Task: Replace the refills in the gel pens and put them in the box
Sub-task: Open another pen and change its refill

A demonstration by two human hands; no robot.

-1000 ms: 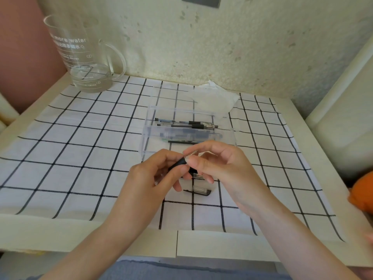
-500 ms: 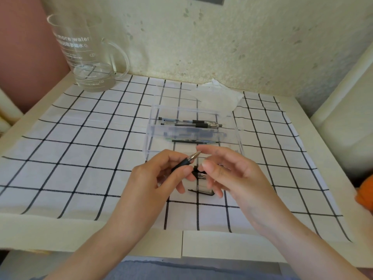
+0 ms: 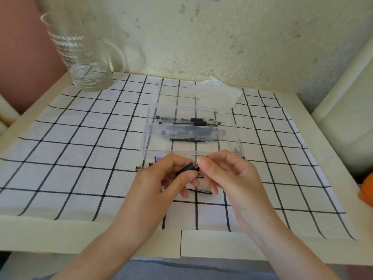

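Observation:
Just in front of the clear plastic box (image 3: pixel 240 138), my left hand (image 3: pixel 161 180) grips a gel pen (image 3: pixel 187 168) by its black rubber grip, tip pointing up and right. My right hand (image 3: pixel 228 174) pinches the pen's metal tip between thumb and forefinger. Inside the box lie two gel pens with black grips (image 3: pixel 193 121) at the back and a thin refill (image 3: pixel 193 140) nearer me. Under my hands, partly hidden, a clear pen part (image 3: pixel 201 188) rests on the cloth. Small pen pieces (image 3: pixel 144 167) lie left of my left hand.
A black-and-white checked cloth (image 3: pixel 80 150) covers the cream table. A glass jug (image 3: pixel 84 53) with a little water stands at the back left. A white tissue (image 3: pixel 218 93) lies behind the box by the wall. An orange object (image 3: pixel 366 190) shows at the right edge.
My right fingers had come off the pen tip half a second ago, leaving it bare; now they have closed on the tip again. The left hand's grip on the pen has held throughout.

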